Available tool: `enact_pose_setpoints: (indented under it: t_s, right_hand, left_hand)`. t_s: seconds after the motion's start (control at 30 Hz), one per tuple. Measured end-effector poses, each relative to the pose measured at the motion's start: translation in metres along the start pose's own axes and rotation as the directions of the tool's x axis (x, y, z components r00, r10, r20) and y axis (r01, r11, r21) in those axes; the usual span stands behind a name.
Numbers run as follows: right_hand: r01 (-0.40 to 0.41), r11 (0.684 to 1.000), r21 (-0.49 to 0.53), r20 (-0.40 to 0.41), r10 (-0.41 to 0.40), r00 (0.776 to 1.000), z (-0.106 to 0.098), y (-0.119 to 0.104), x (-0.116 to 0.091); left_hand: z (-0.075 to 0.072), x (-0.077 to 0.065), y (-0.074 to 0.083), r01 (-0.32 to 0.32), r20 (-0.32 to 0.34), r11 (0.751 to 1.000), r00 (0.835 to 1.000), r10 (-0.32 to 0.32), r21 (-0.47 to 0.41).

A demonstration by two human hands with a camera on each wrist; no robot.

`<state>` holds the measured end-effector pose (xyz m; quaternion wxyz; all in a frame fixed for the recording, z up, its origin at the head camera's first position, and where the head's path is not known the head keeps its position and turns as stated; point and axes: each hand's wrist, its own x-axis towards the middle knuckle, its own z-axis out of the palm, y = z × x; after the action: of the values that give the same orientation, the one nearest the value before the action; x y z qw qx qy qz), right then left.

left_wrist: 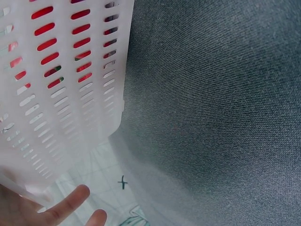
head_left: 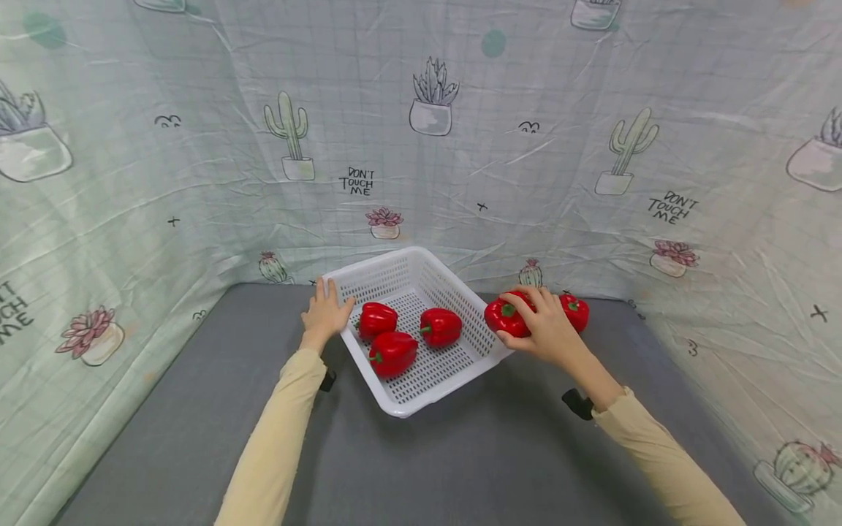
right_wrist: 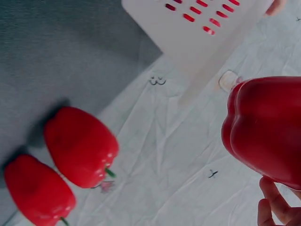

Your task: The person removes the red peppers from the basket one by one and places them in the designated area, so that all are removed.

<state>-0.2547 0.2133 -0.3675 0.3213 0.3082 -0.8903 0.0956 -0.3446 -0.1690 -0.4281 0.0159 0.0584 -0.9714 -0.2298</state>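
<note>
My right hand (head_left: 544, 325) grips a red bell pepper (head_left: 503, 318) beside the right corner of a white perforated basket (head_left: 454, 383). The right wrist view shows this held pepper (right_wrist: 268, 132) raised, with fingertips (right_wrist: 275, 200) against its lower side. At the basket's left corner, my left hand (head_left: 324, 315) rests on the rim, fingers spread and fairly straight, thumb reaching over the inner side. Inside the basket lie three red bell peppers, one at the front (head_left: 395, 354), one at the back left (head_left: 378, 320) and one on the right (head_left: 441, 327).
Two more red bell peppers, one nearer the basket (right_wrist: 82, 146) and one farther off (right_wrist: 40, 190), lie on the grey table (head_left: 460, 467) at the right; my right hand partly hides them in the head view. A cactus-print curtain (head_left: 487, 175) surrounds the table's back and sides.
</note>
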Motion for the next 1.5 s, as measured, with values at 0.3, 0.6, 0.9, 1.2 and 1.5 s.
enact_pose_setpoints:
  t_s: [0.3,0.6,0.9,1.2,1.5]
  right_hand:
    - [-0.037,0.997,-0.061,-0.086,0.032,0.996,0.002,0.015,-0.021]
    - [-0.106,0.989,-0.106,-0.106,0.095,0.99,0.006,0.031,-0.039]
    - [-0.214,0.969,-0.122,-0.056,0.208,0.977,0.011,0.041,-0.053]
    - [-0.247,0.957,-0.15,-0.017,0.247,0.969,0.019,0.049,-0.063]
    - [-0.3,0.926,-0.23,0.02,0.312,0.95,0.032,0.056,-0.069]
  left_hand:
    - [0.0,-0.001,-0.001,-0.002,-0.004,1.0,1.0,0.002,-0.019]
    - [-0.001,-0.003,0.001,0.0,-0.007,1.0,1.0,0.0,-0.014]
    - [-0.001,-0.003,0.001,0.005,-0.005,1.0,1.0,-0.005,-0.013]
    - [-0.001,-0.004,0.0,-0.003,0.0,1.0,1.0,0.003,-0.011]
    - [-0.001,-0.004,0.001,0.001,-0.009,1.0,1.0,-0.001,-0.013]
